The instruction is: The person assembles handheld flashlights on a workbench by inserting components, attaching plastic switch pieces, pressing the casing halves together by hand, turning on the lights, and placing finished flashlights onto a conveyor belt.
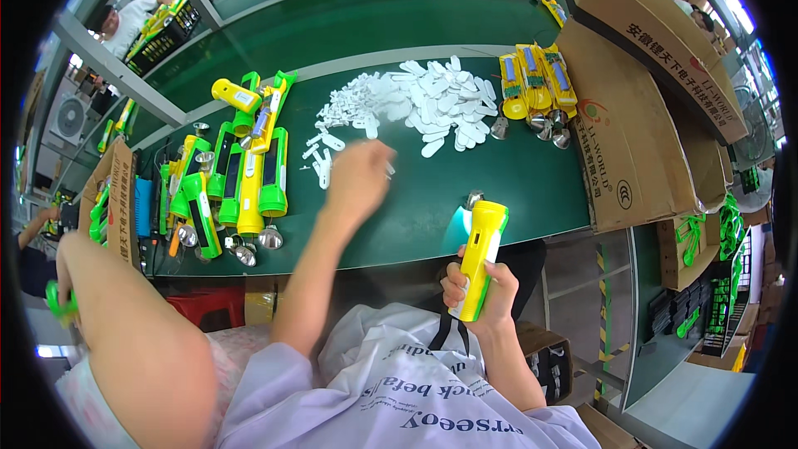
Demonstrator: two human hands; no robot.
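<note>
In my right hand point(496, 295) is a yellow and green flashlight point(484, 241), held upright with the fingers wrapped round its lower body. A shiny reflector point(475, 198) shows at its upper end, and a bright glow falls beside it. My left hand point(362, 173) is over the table just in front of the heap of small white plastic parts point(449, 104). Its fingers look bunched together but are blurred by motion. A small white bit shows by the fingertips; whether it is held is unclear.
Several yellow and green flashlights point(249, 191) with loose reflectors lie at left. Opened yellow housings point(536, 83) sit right of the white heap. A cardboard box point(632, 150) borders the green table point(399, 237) on the right. At far left, a co-worker's bare arm point(150, 341) holds something green.
</note>
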